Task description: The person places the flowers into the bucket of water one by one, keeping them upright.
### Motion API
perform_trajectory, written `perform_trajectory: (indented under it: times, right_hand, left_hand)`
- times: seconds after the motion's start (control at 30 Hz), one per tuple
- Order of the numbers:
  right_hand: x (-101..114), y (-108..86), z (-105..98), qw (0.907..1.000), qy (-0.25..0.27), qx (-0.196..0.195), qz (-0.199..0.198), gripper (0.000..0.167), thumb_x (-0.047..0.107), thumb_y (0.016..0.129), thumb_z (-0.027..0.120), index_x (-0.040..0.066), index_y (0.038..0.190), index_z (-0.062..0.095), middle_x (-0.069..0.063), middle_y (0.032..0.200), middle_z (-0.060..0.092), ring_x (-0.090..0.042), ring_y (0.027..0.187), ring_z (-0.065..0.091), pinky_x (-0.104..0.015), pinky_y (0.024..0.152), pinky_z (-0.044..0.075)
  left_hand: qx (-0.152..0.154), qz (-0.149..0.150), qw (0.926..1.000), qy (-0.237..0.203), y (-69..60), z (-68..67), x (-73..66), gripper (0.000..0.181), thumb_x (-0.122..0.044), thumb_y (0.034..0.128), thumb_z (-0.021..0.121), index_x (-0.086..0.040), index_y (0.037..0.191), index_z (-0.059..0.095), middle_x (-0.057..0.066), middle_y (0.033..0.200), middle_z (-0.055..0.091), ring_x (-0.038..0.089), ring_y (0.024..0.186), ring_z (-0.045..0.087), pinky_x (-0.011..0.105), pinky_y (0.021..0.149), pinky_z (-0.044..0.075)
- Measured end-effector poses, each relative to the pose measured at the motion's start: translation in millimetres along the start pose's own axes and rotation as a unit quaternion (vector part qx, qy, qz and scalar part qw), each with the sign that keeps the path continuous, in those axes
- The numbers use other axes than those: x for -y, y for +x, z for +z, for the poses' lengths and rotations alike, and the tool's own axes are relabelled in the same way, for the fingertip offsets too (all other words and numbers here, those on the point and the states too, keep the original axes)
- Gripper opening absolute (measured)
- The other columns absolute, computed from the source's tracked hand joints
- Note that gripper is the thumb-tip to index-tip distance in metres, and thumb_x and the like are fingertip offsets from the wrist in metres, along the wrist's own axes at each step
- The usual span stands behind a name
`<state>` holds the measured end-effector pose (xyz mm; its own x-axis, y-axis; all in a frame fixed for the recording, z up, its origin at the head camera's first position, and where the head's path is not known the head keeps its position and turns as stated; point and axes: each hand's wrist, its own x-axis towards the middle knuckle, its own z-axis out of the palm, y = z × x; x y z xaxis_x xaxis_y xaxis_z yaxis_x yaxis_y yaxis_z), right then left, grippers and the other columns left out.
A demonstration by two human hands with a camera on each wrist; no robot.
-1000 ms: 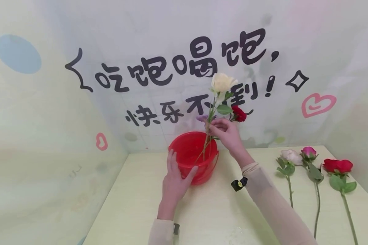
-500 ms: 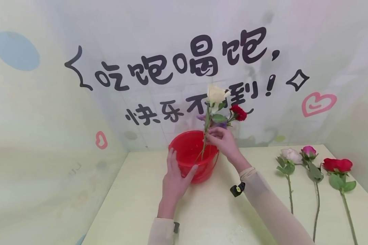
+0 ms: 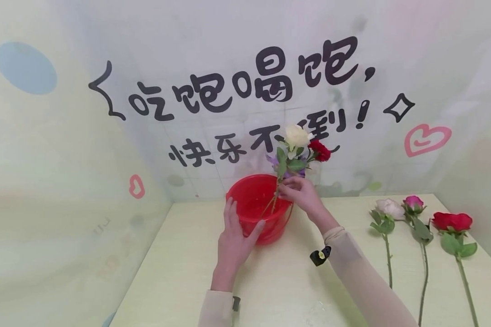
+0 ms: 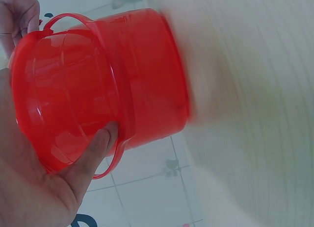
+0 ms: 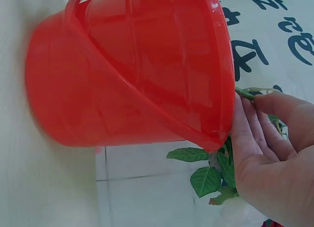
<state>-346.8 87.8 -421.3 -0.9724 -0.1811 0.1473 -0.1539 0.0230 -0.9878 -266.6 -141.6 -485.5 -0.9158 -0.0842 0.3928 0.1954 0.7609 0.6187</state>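
My left hand point(image 3: 233, 243) holds the red plastic bucket point(image 3: 271, 230) at its near left side. In the left wrist view its thumb lies against the bucket wall point(image 4: 152, 75). My right hand point(image 3: 304, 196) is at the bucket's right rim and pinches the green stem point(image 5: 247, 93) of a cream-white rose point(image 3: 297, 135). The stem's lower end reaches into the bucket. Behind that hand are a red carnation-like bloom point(image 3: 320, 150) and a purple flower point(image 3: 296, 173); their stems are largely hidden. Green leaves point(image 5: 205, 181) hang beside the rim in the right wrist view.
On the right of the pale table point(image 3: 180, 272) lie a pale pink rose point(image 3: 389, 209), a magenta rose point(image 3: 413, 202) and a red rose point(image 3: 452, 221), stems toward me. A printed wall covering point(image 3: 204, 150) stands close behind the bucket.
The white rose has come down, its stem sinking further into the bucket. My right hand has lowered with it toward the rim. My left hand stays on the bucket.
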Motion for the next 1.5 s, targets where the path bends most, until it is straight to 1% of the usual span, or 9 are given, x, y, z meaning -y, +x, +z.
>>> perform_trajectory:
  times: [0.23,0.53,0.67,0.83,1.03,1.1,1.2,1.37,1.5]
  right_hand:
    - [-5,-1.5,-5,0.9995,0.019,0.023,-0.006,0.035,0.007,0.104,0.066,-0.016,0.129,0.059,-0.032,0.123,0.068,-0.028,0.103,0.076,-0.033,0.093,0.06]
    - [-1,-2.8,-11,0.9988,0.023,0.043,-0.005,0.034,0.004,0.104,0.065,-0.019,0.129,0.056,-0.032,0.122,0.069,-0.019,0.099,0.077,-0.032,0.092,0.06]
    - [2,-3.4,-11,0.9987,0.03,0.038,0.011,0.034,0.003,0.104,0.065,-0.02,0.128,0.056,-0.03,0.12,0.07,-0.014,0.094,0.076,-0.031,0.091,0.06]
    - [5,-5.7,-12,0.9985,0.04,0.03,0.025,0.033,0.003,0.104,0.065,-0.02,0.126,0.057,-0.022,0.113,0.073,-0.011,0.089,0.076,-0.03,0.089,0.061]
    - [5,-7.7,-11,0.9984,0.037,0.021,0.038,0.031,0.0,0.103,0.064,-0.021,0.125,0.057,-0.028,0.113,0.072,-0.01,0.082,0.075,-0.028,0.083,0.063]
    - [4,-8.0,-12,0.9981,0.037,0.024,0.043,0.033,0.0,0.104,0.063,-0.022,0.128,0.056,-0.028,0.115,0.071,-0.01,0.084,0.075,-0.029,0.085,0.062]
    - [1,-10.0,-15,0.9976,0.039,0.028,0.05,0.035,0.002,0.105,0.063,-0.021,0.131,0.055,-0.026,0.118,0.072,-0.012,0.09,0.076,-0.031,0.09,0.061]
    - [-4,-13.6,-24,0.9964,0.046,0.033,0.062,0.04,0.008,0.107,0.062,-0.018,0.136,0.055,-0.021,0.116,0.073,-0.012,0.094,0.076,-0.032,0.095,0.059]
    - [-8,-20.2,-33,0.9968,0.042,0.036,0.057,0.039,0.009,0.108,0.059,-0.019,0.136,0.056,-0.021,0.116,0.073,-0.013,0.097,0.075,-0.034,0.097,0.059]
  left_hand:
    - [0.0,0.006,0.9999,0.01,-0.1,2.7,2.9,0.11,-0.07,0.0886,0.072,-0.021,0.169,0.015,-0.003,0.169,0.027,0.028,0.109,0.069,0.043,0.083,0.064]
    - [-0.001,0.005,1.0,0.005,1.0,2.3,3.0,0.11,-0.072,0.0887,0.07,-0.021,0.169,0.015,-0.004,0.169,0.027,0.028,0.108,0.069,0.043,0.083,0.064]
    - [-0.003,0.008,0.9999,0.007,1.8,1.9,2.7,0.109,-0.072,0.0892,0.069,-0.021,0.169,0.015,-0.004,0.169,0.027,0.028,0.107,0.069,0.043,0.083,0.064]
    - [-0.003,0.006,0.9999,0.009,2.0,1.7,3.1,0.11,-0.07,0.0885,0.072,-0.021,0.169,0.016,-0.003,0.168,0.028,0.028,0.109,0.069,0.042,0.083,0.064]
    - [0.0,-0.003,1.0,0.005,1.7,2.1,3.0,0.111,-0.071,0.0876,0.072,-0.023,0.169,0.015,-0.004,0.168,0.027,0.028,0.108,0.069,0.043,0.083,0.065]
    - [-0.001,-0.004,1.0,0.003,1.5,1.8,1.8,0.111,-0.072,0.0876,0.071,-0.023,0.169,0.015,-0.004,0.168,0.028,0.027,0.108,0.069,0.043,0.083,0.065]
    - [-0.003,-0.001,1.0,0.003,0.6,1.1,0.6,0.11,-0.073,0.0881,0.069,-0.022,0.169,0.016,-0.003,0.168,0.029,0.028,0.108,0.069,0.043,0.083,0.065]
    - [-0.006,0.006,1.0,0.001,1.1,0.6,-1.0,0.109,-0.073,0.0889,0.068,-0.021,0.169,0.016,-0.003,0.169,0.028,0.029,0.108,0.069,0.043,0.082,0.065]
    - [-0.003,0.002,1.0,0.001,0.3,1.4,-0.3,0.11,-0.071,0.0881,0.071,-0.021,0.169,0.016,-0.002,0.169,0.028,0.029,0.111,0.068,0.044,0.083,0.065]
